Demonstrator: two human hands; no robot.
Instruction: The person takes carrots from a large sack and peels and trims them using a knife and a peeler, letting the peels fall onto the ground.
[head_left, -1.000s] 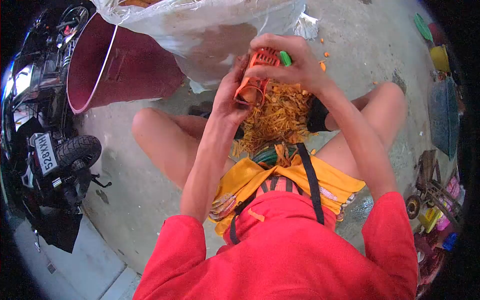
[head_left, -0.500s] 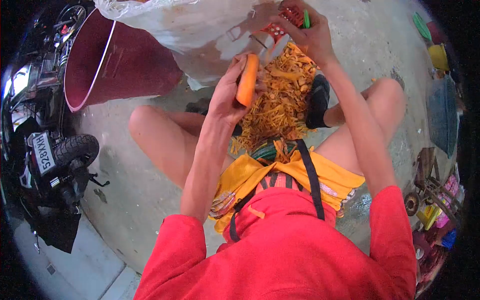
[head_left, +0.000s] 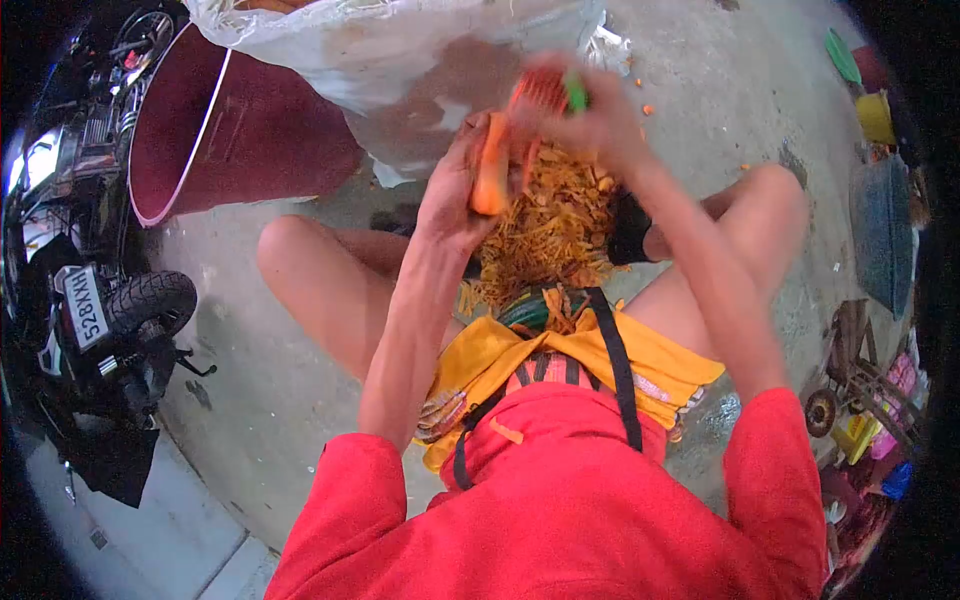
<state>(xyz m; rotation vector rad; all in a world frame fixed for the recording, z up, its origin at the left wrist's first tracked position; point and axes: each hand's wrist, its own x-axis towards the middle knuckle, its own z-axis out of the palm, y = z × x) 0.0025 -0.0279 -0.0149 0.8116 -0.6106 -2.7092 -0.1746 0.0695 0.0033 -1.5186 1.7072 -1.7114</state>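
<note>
My left hand (head_left: 457, 190) is wrapped round a smooth orange carrot (head_left: 489, 175) held upright in front of me. My right hand (head_left: 595, 120), smeared by motion, grips a red slotted peeler (head_left: 541, 90) with a green part (head_left: 575, 92). The peeler is close beside the carrot's upper end; whether they touch is blurred. Below both hands, a heap of orange peelings (head_left: 550, 230) lies between my feet.
A maroon bucket (head_left: 260, 130) lies tipped at the left, beside a large white sack (head_left: 400, 60). A motorcycle (head_left: 110, 310) stands at the far left. On the right are a blue-grey tub (head_left: 885, 235) and a small wheeled frame (head_left: 850, 370).
Since half a second ago, my right hand has come back down and left with the peeler, toward the carrot. My left hand still holds the carrot in nearly the same place.
</note>
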